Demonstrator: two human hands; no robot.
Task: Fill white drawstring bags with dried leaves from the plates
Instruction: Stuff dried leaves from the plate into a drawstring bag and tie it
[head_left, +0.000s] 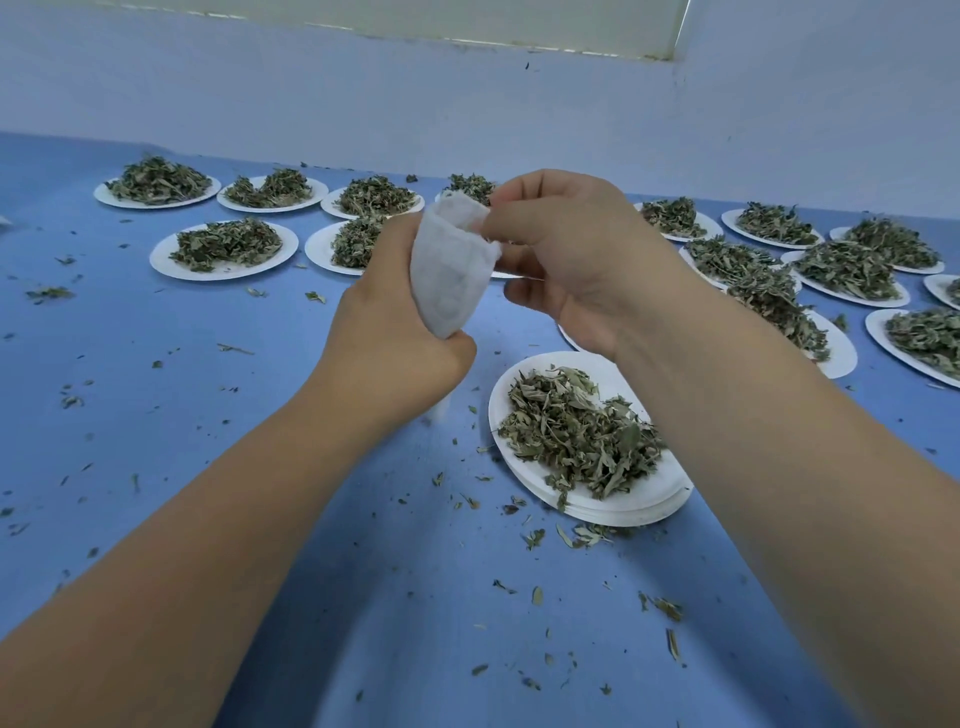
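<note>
A white drawstring bag (449, 270) is held upright above the blue table, its mouth open at the top. My left hand (389, 332) grips the bag's lower part with curled fingers. My right hand (576, 249) pinches the bag's upper rim at its right side. Below my right wrist, a stack of white plates (613, 506) carries a heap of dried green leaves (576, 431). I cannot tell how much the bag holds.
Several white plates heaped with dried leaves, such as one at back left (224, 250) and one at right (849, 273), stand in rows across the blue table (156, 415). Loose leaf bits litter the table. A pale wall (467, 104) runs behind.
</note>
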